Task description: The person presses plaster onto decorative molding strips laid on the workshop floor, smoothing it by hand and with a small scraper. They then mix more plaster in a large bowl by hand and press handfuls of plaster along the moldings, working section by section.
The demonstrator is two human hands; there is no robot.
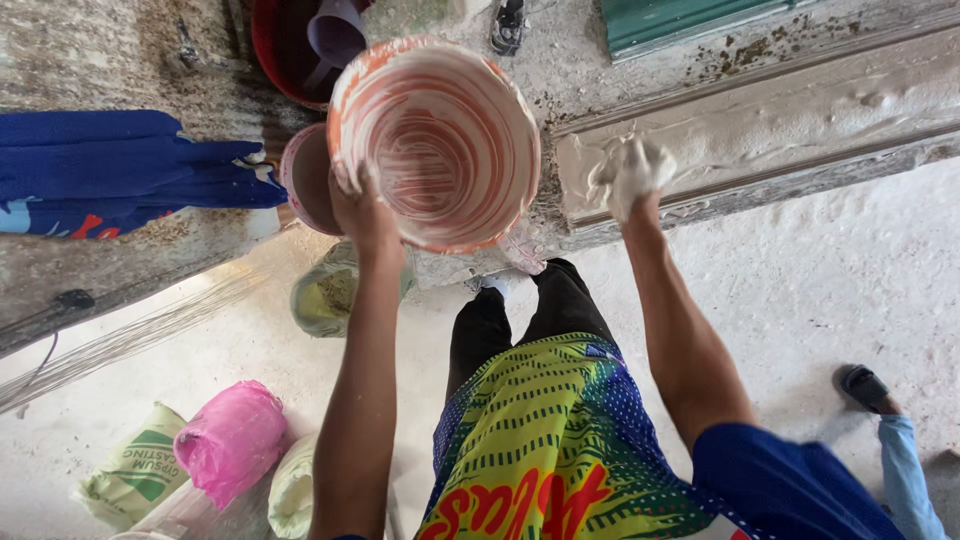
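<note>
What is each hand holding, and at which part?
The left hand grips the orange bucket by its rim. The right hand holds only wet white plaster.

Left hand [360, 205] grips bucket [435, 140]; right hand [630, 175] spreads plaster [760, 135].

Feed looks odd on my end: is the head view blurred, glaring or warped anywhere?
Head view: even daylight, no harsh glare; the plaster-smeared orange plastic bucket in the left hand is sharp; the plaster-coated right hand looks slightly soft; wide-angle distortion bends the grey plaster-filled mould at the edges.
</note>
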